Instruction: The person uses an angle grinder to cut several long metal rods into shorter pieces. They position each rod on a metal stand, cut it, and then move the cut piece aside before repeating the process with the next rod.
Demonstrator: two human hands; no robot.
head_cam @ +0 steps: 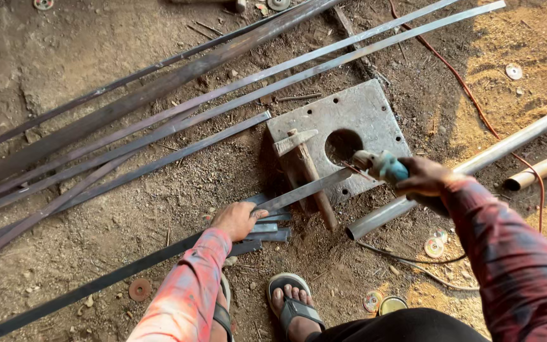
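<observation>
Colour record, head view. Left hand: sleeve pink-orange with a faint check pattern. Right hand: sleeve dark red plaid. Angle grinder: teal-blue body. Flat steel strip under left hand: dark blue-grey. Square plate at 12 o'clock from grinder: dull pale grey, black round hole. Pipe at 3 o'clock: light silver-grey. Cable at 1 o'clock: orange-red. Sandal at 6 o'clock: grey sole, black straps. Ground: brown, yellow-tan at 2 o'clock.
</observation>
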